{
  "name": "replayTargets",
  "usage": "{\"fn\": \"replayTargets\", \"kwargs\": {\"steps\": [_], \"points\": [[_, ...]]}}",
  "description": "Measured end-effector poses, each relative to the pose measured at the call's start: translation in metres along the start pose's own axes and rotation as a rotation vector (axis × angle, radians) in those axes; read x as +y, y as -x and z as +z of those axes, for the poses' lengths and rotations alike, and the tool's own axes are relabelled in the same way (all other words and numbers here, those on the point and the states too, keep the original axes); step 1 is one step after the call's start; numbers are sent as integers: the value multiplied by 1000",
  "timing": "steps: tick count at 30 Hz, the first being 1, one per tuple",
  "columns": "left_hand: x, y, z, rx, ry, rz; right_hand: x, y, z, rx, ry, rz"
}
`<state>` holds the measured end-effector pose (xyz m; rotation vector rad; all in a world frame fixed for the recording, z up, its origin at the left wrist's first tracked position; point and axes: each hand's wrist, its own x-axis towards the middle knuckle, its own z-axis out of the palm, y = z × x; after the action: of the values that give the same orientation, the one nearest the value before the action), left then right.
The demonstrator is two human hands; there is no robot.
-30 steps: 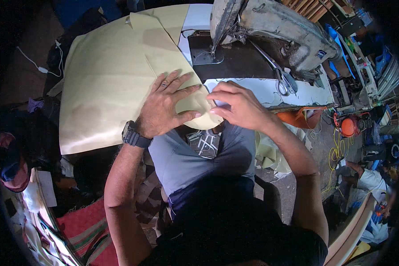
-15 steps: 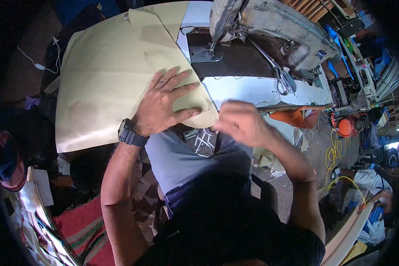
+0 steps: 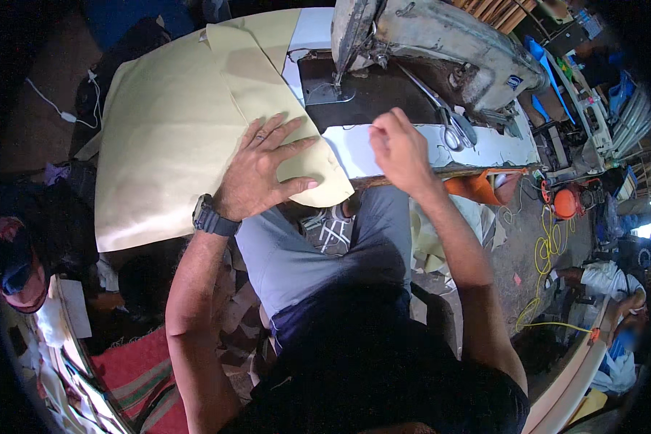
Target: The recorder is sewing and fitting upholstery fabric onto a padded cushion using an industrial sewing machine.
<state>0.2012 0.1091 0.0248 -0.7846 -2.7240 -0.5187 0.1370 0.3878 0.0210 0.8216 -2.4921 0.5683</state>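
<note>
A large cream sheet of smooth, leather-like material point(image 3: 159, 166) covers the left of the sewing table and hangs over its front edge. A narrower flap of the same material lies along its right side. My left hand point(image 3: 267, 166) presses flat on the sheet near its right corner, fingers spread. My right hand point(image 3: 401, 148) is raised over the white table edge, apart from the sheet; its fingers are curled, hiding whatever may be in them. Beyond stands a worn sewing machine point(image 3: 456, 50), its needle area right of the sheet. Metal scissors point(image 3: 453, 137) lie beside the machine.
Below the table's right edge hangs an orange piece of material point(image 3: 474, 189). A yellow cord point(image 3: 546, 253) coils on the floor at right, near a round orange object point(image 3: 566, 204). At far right, another person point(image 3: 615, 289) is bent over. A striped red cloth point(image 3: 137, 372) lies lower left.
My right hand has moved up and away from the sheet's corner, over the white table edge. The left hand stays flat on the sheet. The other person at right has shifted.
</note>
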Motion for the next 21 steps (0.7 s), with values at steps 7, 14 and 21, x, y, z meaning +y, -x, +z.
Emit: {"fn": "replayTargets", "kwargs": {"steps": [7,14,21], "points": [[53,2,9,79,-13,132,15,34,-27,-48,-544,221],[36,-4,16,374,1287,-720,-47,30,-25,75,-669,90],[34,-2,13,381,1539,-760,-72,7,0,135,-421,-54]]}}
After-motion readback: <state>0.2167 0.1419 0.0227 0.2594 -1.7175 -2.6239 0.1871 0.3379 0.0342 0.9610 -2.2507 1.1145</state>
